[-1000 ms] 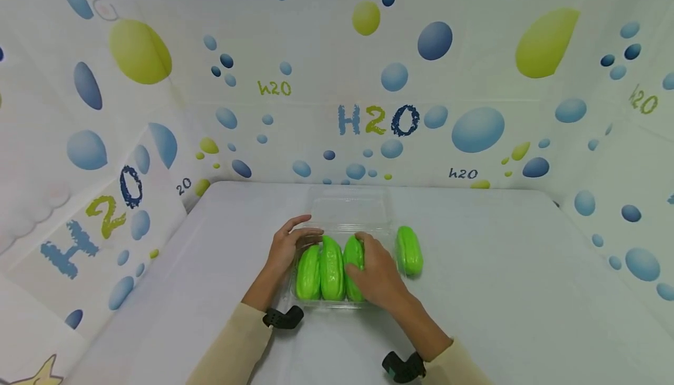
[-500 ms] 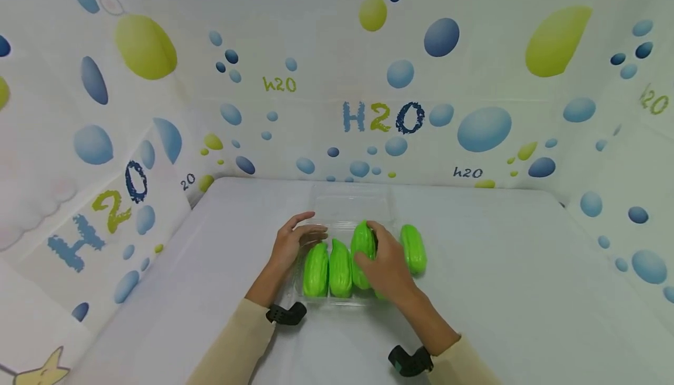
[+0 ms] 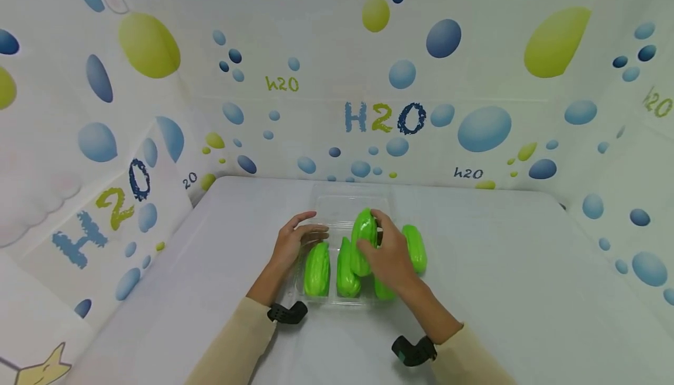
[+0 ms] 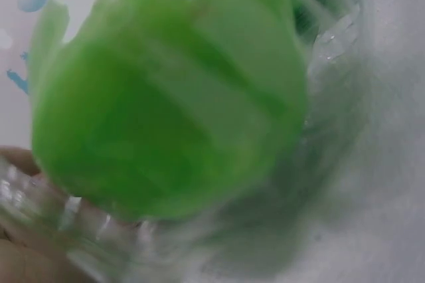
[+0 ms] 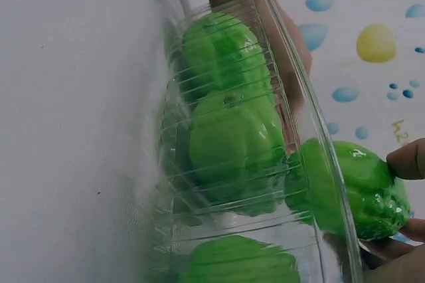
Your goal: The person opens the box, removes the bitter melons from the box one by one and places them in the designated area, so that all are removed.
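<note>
My right hand (image 3: 391,254) holds a glossy green ridged oblong fruit (image 3: 362,244), thumb on one side and fingers on the other, raised above a clear plastic box (image 3: 342,302). In the right wrist view the held fruit (image 5: 362,190) shows above the box rim. Inside the box lie a similar fruit (image 3: 316,271) at the left, another (image 3: 347,274) in the middle, and a third (image 3: 384,288) at the right, mostly behind my right hand. My left hand (image 3: 286,246) rests at the box's left side, fingers extended over its rear corner. A blurred fruit (image 4: 166,110) fills the left wrist view.
The box's clear lid (image 3: 351,205) lies folded back behind it. One more green fruit (image 3: 415,248) lies on the white table (image 3: 500,268), right of the box. A patterned curtain (image 3: 316,40) surrounds the table's back and sides.
My right hand has lifted the fruit from the box, upward and slightly away. The middle fruit has shifted right, widening the gap on its left. My left hand stays at the box.
</note>
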Tool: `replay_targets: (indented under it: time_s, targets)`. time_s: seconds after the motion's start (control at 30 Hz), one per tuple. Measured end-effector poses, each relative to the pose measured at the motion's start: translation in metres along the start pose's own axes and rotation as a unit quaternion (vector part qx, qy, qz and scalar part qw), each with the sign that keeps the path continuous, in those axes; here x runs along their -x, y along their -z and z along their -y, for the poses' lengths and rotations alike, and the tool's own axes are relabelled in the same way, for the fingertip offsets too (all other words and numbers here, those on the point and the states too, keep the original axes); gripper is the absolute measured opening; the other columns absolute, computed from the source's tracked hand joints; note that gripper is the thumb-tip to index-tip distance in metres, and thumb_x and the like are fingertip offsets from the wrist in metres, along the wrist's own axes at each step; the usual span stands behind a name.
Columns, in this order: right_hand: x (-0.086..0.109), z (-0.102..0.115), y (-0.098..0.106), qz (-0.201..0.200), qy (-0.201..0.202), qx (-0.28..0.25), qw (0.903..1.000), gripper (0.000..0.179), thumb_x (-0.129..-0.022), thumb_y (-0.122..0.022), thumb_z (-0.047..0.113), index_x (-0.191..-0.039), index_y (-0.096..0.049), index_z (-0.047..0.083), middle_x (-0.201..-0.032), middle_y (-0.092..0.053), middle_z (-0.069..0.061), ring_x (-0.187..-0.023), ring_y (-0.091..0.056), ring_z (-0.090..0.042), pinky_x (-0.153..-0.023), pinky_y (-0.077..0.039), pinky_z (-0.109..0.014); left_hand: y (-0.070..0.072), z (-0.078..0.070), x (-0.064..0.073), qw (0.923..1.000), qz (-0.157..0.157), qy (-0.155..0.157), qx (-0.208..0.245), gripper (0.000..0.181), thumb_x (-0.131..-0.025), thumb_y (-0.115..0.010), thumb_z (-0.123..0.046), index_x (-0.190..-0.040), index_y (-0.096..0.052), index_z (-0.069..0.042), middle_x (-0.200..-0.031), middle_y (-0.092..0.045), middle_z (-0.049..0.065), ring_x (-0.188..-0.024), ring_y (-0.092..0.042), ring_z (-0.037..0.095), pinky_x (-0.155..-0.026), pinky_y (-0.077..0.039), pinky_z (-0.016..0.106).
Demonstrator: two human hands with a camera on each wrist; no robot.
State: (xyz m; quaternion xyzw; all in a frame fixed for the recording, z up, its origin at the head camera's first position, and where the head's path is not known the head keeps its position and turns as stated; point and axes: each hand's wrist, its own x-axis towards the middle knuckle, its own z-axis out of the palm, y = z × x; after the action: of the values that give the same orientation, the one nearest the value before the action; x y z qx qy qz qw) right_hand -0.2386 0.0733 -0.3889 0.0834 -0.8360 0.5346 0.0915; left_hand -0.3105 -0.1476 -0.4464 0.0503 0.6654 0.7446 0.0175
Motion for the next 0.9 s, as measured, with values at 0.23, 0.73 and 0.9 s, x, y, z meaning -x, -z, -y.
replay_targets:
  time_s: [0.23, 0.73, 0.9]
  targets:
    - [-0.003, -0.003, 0.004, -0.011, 0.02, -0.004, 0.9997, 0.066, -0.093, -0.063, 0.016, -0.153, -0.037, 0.006, -0.138, -0.055, -0.009, -0.11, -0.061, -0.026, -0.083, -0.058, -0.037, -0.002, 0.0, 0.0, 1.0, 0.003, -0.004, 0.0, 0.039, -0.107, -0.045, -0.01, -0.145, -0.048, -0.002, -0.118, -0.073, 0.02, -0.111, -0.07, 0.036, -0.101, -0.054, 0.045]
    - [-0.004, -0.015, 0.016, -0.052, 0.006, 0.02, 0.9984, 0.063, -0.099, -0.049, 0.018, -0.159, -0.03, 0.012, -0.143, -0.048, -0.013, -0.108, -0.052, -0.027, -0.092, -0.048, -0.043, -0.003, 0.002, -0.001, 1.0, 0.005, -0.006, -0.002, 0.039, -0.107, -0.044, -0.01, -0.145, -0.047, -0.001, -0.119, -0.071, 0.022, -0.112, -0.069, 0.037, -0.103, -0.052, 0.046]
    - [-0.005, -0.018, 0.018, -0.067, 0.013, 0.011, 0.9976, 0.06, -0.101, -0.048, 0.018, -0.158, -0.032, 0.01, -0.146, -0.046, -0.013, -0.122, -0.05, -0.028, -0.105, -0.045, -0.049, -0.002, 0.001, 0.0, 1.0, -0.005, 0.0, -0.008, 0.04, -0.106, -0.045, -0.011, -0.145, -0.048, -0.002, -0.12, -0.072, 0.021, -0.112, -0.069, 0.037, -0.103, -0.052, 0.046]
